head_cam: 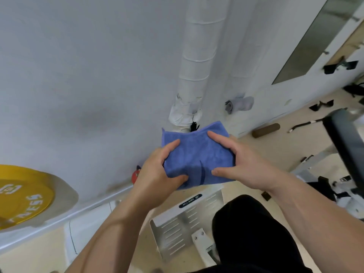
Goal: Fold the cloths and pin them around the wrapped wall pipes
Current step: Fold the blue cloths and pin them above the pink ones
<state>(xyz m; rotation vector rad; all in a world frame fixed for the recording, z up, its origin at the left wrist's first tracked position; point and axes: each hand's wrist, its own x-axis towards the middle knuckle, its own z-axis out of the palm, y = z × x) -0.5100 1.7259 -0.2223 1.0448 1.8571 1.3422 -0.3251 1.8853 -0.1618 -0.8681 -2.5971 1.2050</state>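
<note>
A folded blue cloth is held in the air in front of the wall, roughly square. My left hand grips its left edge, thumb and forefinger on top. My right hand grips its right edge the same way. Just beyond the cloth a wide white wrapped pipe runs up the wall, with a white cloth wound round its lower part and a black clip beneath it. A thinner wrapped pipe to the right carries a grey cloth.
A yellow weight plate leans at the left against the wall. A white metal stand sits on the beige floor below my hands. A brown roller, black straps and gym gear lie to the right. A red object peeks out by the skirting.
</note>
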